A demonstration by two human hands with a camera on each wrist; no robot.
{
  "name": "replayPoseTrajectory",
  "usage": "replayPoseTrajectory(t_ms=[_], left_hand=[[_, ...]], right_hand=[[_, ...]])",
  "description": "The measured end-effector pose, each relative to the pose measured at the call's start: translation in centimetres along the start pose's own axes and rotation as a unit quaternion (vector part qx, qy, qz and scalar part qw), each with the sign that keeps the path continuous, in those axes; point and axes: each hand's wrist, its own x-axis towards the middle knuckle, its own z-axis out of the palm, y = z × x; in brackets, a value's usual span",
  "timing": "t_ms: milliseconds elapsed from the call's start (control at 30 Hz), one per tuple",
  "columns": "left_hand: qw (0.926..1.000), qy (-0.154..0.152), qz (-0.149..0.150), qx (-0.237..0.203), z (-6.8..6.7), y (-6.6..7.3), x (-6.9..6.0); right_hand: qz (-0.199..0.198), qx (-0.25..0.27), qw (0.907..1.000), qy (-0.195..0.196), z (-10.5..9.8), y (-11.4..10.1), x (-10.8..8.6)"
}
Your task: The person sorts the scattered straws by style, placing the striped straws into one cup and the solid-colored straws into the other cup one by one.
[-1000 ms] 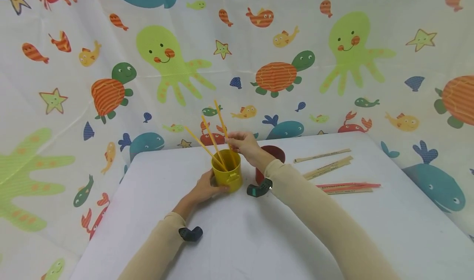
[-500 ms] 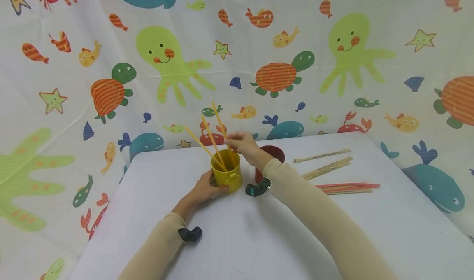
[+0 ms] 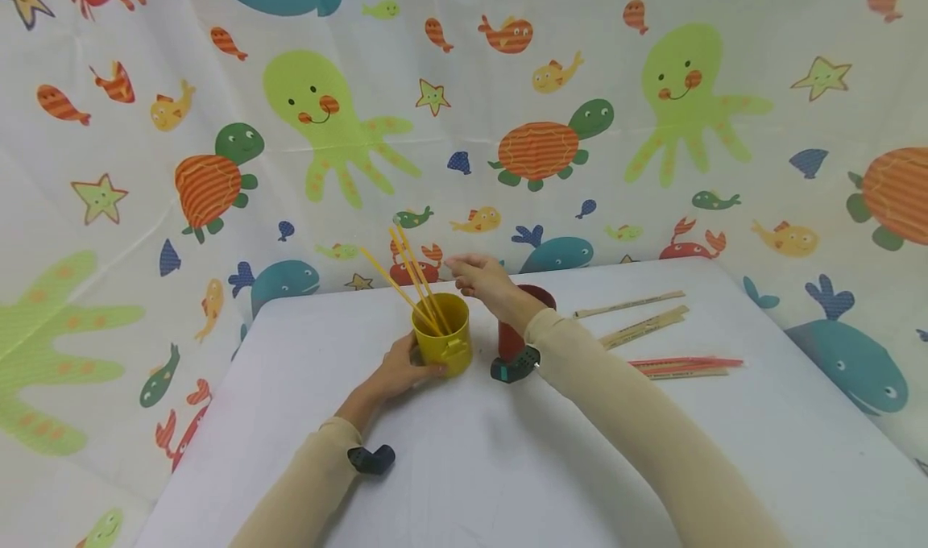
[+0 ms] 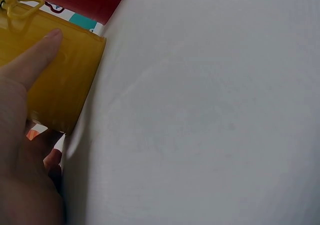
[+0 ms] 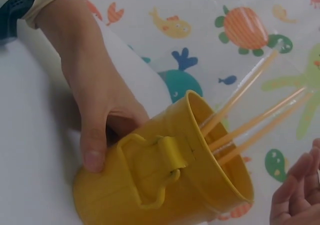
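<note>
My left hand [image 3: 397,369] holds a small yellow pail [image 3: 448,359] on the white table, thumb on its front and fingers around the far side. A wire handle and its lug show on the pail in the right wrist view. Three yellow straws [image 5: 240,94], apparently in clear wrappers, stand in the pail and lean left over its rim. My right hand [image 3: 487,280] hovers just right of the rim, apart from the straws, with loosely bent fingers and nothing visible in them. A red pail [image 3: 511,345] stands behind my right wrist, partly hidden by it.
On the table to the right lie a paper-wrapped straw [image 3: 629,303], more paper-wrapped straws [image 3: 647,327] and a bunch with red straws [image 3: 692,363]. A curtain [image 3: 449,48] printed with sea animals hangs behind the table's back edge.
My right hand has let go of the third straw, which dropped lower and tipped left against the others. The hand has moved slightly right. My left hand stays on the yellow pail.
</note>
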Motion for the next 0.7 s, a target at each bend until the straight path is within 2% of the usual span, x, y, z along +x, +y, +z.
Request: replayPoseTrajectory(t_ms=[333, 500, 700], left_hand=[[1.0000, 0.001, -0.008, -0.005, 0.1, -0.1, 0.1], [0.9999, 0.003, -0.004, -0.009, 0.0, -0.2, 0.1], [0.9999, 0.001, -0.008, -0.008, 0.1, -0.1, 0.1]], right_hand=[[-0.008, -0.019, 0.9995, -0.024, -1.7, -0.5, -0.9], [-0.010, -0.034, 0.9991, -0.022, -2.2, -1.1, -1.8], [-0.017, -0.028, 0.9993, -0.018, -3.5, -1.8, -2.8]])
